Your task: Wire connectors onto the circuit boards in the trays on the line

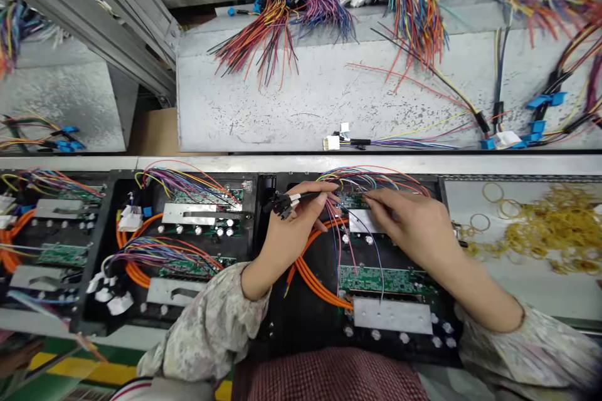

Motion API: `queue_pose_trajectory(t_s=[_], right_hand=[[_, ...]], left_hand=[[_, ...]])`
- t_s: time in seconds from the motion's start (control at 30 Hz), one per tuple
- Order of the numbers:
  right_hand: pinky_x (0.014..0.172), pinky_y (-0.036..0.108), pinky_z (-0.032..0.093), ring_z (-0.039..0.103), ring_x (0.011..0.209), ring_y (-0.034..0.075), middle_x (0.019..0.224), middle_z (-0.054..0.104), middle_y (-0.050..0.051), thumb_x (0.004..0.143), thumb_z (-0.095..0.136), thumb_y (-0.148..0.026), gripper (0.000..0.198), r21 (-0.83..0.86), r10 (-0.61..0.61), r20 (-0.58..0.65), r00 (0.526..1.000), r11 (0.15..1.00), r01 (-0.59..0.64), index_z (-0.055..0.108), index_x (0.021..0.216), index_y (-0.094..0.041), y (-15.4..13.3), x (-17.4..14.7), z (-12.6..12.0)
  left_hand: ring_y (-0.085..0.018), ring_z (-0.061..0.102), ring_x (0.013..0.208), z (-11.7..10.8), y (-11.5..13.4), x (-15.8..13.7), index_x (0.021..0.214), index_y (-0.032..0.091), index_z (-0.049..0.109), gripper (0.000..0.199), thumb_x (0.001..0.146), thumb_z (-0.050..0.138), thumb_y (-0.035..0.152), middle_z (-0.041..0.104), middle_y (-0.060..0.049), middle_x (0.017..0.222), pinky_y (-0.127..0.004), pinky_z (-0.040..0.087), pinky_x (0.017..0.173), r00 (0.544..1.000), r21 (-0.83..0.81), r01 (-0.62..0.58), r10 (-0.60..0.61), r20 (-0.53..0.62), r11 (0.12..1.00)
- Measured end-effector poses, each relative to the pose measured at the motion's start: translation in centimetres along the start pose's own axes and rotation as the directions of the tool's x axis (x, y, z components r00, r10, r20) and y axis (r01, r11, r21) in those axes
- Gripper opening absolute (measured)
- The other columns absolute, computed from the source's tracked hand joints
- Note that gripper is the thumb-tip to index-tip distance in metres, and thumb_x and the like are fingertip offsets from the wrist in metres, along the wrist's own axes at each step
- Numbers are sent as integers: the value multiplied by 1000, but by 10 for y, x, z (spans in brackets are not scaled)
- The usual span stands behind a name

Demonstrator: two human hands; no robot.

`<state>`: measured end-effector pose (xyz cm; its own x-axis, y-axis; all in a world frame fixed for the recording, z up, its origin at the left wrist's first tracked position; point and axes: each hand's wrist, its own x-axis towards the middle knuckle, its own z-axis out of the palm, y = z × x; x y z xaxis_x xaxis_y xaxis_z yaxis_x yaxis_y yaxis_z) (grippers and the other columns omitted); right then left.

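My left hand (pixel 294 216) is closed around a wire harness with black connectors (pixel 282 204) and a white label; its loose pink, purple and blue wires (pixel 339 232) hang down to the right. My right hand (pixel 409 216) pinches at the upper circuit board (pixel 352 201), its fingertips close together; a thin wire end seems to be between them, but it is too small to make out. Below lies a second green circuit board (pixel 390 280) with a silver metal plate (pixel 392 316). Both boards sit in a black tray (pixel 305 319), with thick orange cables (pixel 317 282) on the left.
More black trays with wired boards stand to the left, one with a metal plate (pixel 188 213). Yellow rubber bands (pixel 540 225) lie in a heap at right. Behind, bundles of coloured wires (pixel 416 12) rest on a grey metal shelf (pixel 282 106).
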<state>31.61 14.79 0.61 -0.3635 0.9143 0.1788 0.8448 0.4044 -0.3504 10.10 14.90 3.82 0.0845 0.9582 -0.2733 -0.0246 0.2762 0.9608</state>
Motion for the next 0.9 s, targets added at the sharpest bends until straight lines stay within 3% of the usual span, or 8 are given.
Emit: queue_pose_trajectory(t_s=[0.3,0.5,0.63,0.67,0.73,0.8,0.83,0.9], right_hand=[[55,29,43,70,69,18,84,76,5,96,49,-27,26,-62,-24,92,995,998,30,75,98,-22,0,7,-2],[55,27,41,68,61,15,73,74,2,97,53,-40,29,-24,53,-73,996,998,-55,73,100,-20,-20,-6,-19],[47,28,29,56,45,14,56,64,-2,98,47,-41,32,-33,37,150,988,999,-32,71,87,-23,-26,-23,-32],[46,29,27,54,43,14,53,62,-2,99,46,-42,36,-70,63,146,987,996,-53,70,80,-23,-23,-27,-35],[46,29,26,53,43,14,50,59,0,97,47,-49,43,-155,191,-6,982,970,-189,66,70,-22,-12,-32,-41],[48,28,30,55,47,15,57,64,2,96,49,-52,42,-168,306,-201,931,925,-341,68,76,-21,0,-36,-45],[50,28,34,57,50,15,65,69,4,96,49,-50,39,-146,330,-248,911,917,-371,70,83,-20,5,-37,-45],[55,28,38,62,56,15,81,75,6,98,48,-43,33,-116,318,-243,916,928,-353,72,97,-20,12,-39,-41]], left_hand=[[-15,69,83,-1,-2,1,100,21,72,17,90,63,32,73,-6,101,-19,58,55,1000,1,-3,3,10,1000],[-10,65,65,0,0,0,100,21,72,16,90,63,30,73,-4,100,-21,58,56,1000,1,-14,14,-3,1000],[-15,69,81,0,-1,1,99,21,70,15,90,62,30,73,-5,97,-19,58,56,1000,-24,-31,31,-6,999],[-15,69,82,0,-2,1,99,21,70,15,90,62,31,73,-5,98,-19,58,56,999,-20,-34,34,-13,999],[-15,69,82,0,-3,1,98,20,70,17,90,63,33,71,-5,101,-20,60,57,999,-14,-42,42,-23,999],[-15,69,84,0,-3,1,98,21,72,18,89,65,34,71,-4,102,-22,62,60,999,-15,-48,48,-12,999],[-15,70,85,0,-3,1,97,21,72,18,88,66,34,71,-4,101,-22,62,62,999,-18,-50,50,-1,999],[-16,70,86,1,-3,0,97,21,73,17,88,66,34,72,-3,96,-21,62,61,998,-25,-56,57,14,998]])
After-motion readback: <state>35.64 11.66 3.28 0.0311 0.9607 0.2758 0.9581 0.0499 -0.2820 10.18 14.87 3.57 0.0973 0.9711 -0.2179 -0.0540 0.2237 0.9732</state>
